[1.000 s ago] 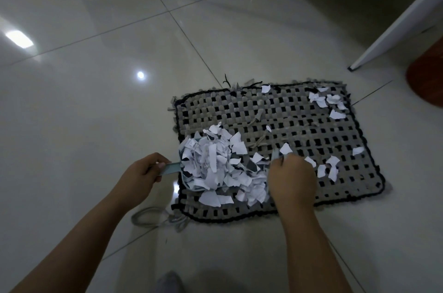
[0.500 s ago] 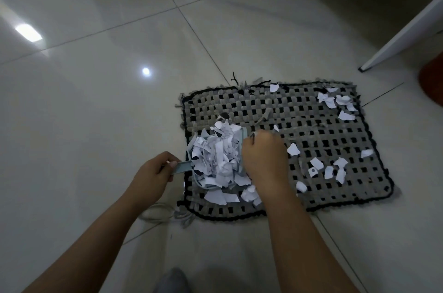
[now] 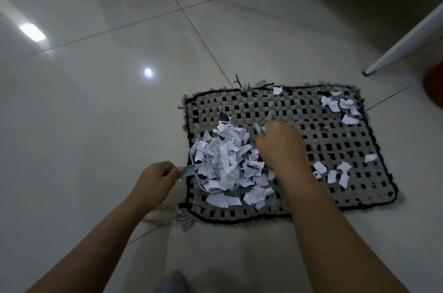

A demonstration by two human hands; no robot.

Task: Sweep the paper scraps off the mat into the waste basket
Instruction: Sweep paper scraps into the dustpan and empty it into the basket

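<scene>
The left hand grips the handle of a pale blue dustpan at the mat's near-left corner, heaped with paper scraps. The right hand is closed around a small brush and presses the heap in. To do this well, keep the pan's lip flat on the woven mat and push slowly, because light scraps spill easily; some lie beside the pan, others far right. The mat lies on a glossy tiled floor. No waste basket is visible.
</scene>
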